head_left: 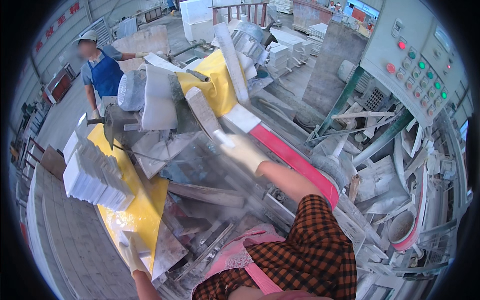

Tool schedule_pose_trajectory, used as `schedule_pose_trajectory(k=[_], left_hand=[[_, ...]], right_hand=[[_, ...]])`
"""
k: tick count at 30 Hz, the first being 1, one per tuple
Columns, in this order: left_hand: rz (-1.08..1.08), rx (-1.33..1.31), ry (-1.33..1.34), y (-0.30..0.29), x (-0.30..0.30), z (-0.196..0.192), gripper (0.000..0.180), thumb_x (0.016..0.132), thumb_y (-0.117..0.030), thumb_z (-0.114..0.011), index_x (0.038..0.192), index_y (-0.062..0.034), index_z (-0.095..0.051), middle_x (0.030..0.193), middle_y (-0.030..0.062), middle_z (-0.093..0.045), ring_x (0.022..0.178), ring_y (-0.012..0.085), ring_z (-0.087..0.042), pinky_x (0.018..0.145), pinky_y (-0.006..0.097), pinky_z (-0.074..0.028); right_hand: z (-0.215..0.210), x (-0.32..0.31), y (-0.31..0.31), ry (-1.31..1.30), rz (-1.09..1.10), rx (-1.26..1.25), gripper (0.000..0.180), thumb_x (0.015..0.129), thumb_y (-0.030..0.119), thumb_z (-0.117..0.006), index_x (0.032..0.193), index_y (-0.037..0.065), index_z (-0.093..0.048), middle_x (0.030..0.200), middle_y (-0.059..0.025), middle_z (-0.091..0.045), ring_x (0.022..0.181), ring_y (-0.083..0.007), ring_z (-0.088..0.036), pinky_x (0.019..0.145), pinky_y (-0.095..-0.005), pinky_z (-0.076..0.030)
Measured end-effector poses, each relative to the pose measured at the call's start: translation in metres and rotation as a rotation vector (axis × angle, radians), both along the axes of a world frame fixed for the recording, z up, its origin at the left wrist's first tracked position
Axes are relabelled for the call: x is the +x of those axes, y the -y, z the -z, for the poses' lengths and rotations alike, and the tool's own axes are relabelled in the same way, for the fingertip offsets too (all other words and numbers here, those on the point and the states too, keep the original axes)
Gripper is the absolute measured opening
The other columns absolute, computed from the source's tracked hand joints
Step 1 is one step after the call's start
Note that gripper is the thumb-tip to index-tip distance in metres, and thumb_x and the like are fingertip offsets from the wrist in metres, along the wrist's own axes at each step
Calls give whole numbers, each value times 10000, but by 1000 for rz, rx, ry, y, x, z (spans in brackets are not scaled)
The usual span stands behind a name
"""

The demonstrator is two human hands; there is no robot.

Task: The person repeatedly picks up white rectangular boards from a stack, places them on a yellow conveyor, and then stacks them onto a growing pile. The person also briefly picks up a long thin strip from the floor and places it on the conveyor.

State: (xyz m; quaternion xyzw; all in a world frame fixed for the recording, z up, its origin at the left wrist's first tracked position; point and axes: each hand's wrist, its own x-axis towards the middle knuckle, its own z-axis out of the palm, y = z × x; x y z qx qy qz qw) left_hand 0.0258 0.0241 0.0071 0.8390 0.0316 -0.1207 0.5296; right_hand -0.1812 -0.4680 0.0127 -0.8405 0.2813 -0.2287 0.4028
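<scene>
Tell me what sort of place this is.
Probably a stone- or tile-processing workshop: a stack of thin white rectangular slabs stands on a wet-looking yellow sheet, a pale grey control panel with red and green buttons is at upper right, and dusty stone-like offcuts lie around.

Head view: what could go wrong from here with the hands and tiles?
The right hand is stretched out beside the red belt, the checked sleeve close to it; if the belt runs, cloth might catch.
The stack of white tiles leans on a shiny yellow sheet, so a bump could make it slide.
The left hand touches a white tile near that sheet's lower end; it might slip off.
</scene>
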Motion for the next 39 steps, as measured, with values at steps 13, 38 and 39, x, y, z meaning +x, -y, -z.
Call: schedule_pose_trajectory(k=[13, 38, 39], left_hand=[[158, -126, 39, -13, 2, 1, 736, 996, -579, -576, 1435, -10, -419, 1394, 165, -540, 1253, 263, -561, 1041, 398, -470], [2, 117, 121, -23, 41, 43, 954, 834, -431, -826, 1507, 77, -379, 1416, 229, -568, 1293, 300, -566, 1088, 390, -441], [6, 73, 79, -17, 40, 39, 933, 845, -427, -815, 1503, 76, -386, 1414, 228, -568, 1291, 298, -566, 1085, 389, -441]], right_hand=[[71, 187, -396, 365, -264, 922, 525, 993, 381, -661, 1414, 96, -531, 1158, -44, -643, 1024, -180, -642, 850, -345, -521], [58, 102, -223, 247, -498, 609, 366, 1019, 295, -636, 1215, -12, -674, 1189, -90, -711, 1157, -148, -626, 978, -314, -494], [65, 93, -198, 262, -292, 537, 384, 1017, 303, -622, 1206, -27, -675, 1159, -128, -724, 1142, -191, -645, 982, -340, -492]])
